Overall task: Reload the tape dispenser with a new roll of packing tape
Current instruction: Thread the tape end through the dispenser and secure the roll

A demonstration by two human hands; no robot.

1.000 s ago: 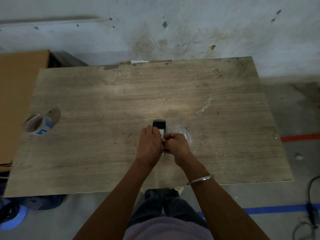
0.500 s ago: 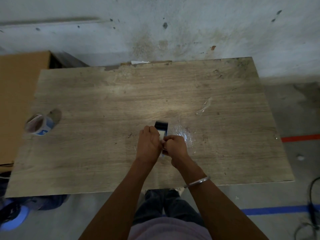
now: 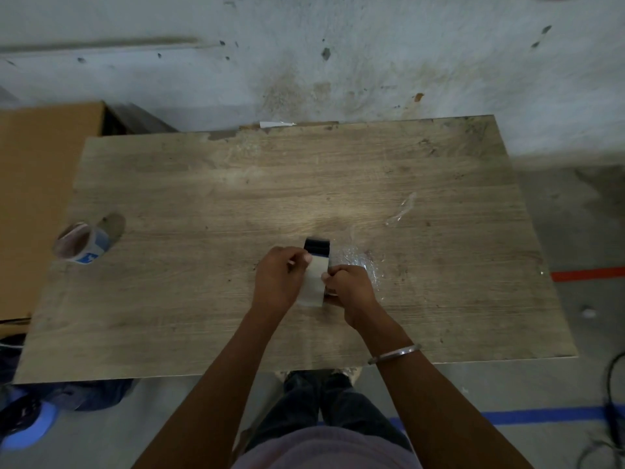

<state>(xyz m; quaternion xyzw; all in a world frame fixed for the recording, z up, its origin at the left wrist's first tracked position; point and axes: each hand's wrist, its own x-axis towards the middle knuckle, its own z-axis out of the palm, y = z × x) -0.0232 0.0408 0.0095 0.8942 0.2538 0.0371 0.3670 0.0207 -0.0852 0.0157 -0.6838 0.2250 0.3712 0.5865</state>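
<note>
A worn wood-grain table [image 3: 203,198], matt and scuffed, carries a black plastic tape dispenser [image 3: 317,247] with a pale, smooth strip of tape [image 3: 314,282]. Crinkled glossy clear film [image 3: 367,265] glints beside it. A cardboard-cored tape roll [image 3: 81,245] sits before a rough, stained plaster wall [image 3: 338,62]; a shiny metal bangle [image 3: 395,353] rings one wrist.

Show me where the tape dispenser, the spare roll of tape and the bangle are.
tape dispenser [image 3: 317,247]: head view, its black front end.
spare roll of tape [image 3: 82,247]: head view, its outer side.
bangle [image 3: 395,353]: head view, the metal band on the right wrist.
</note>
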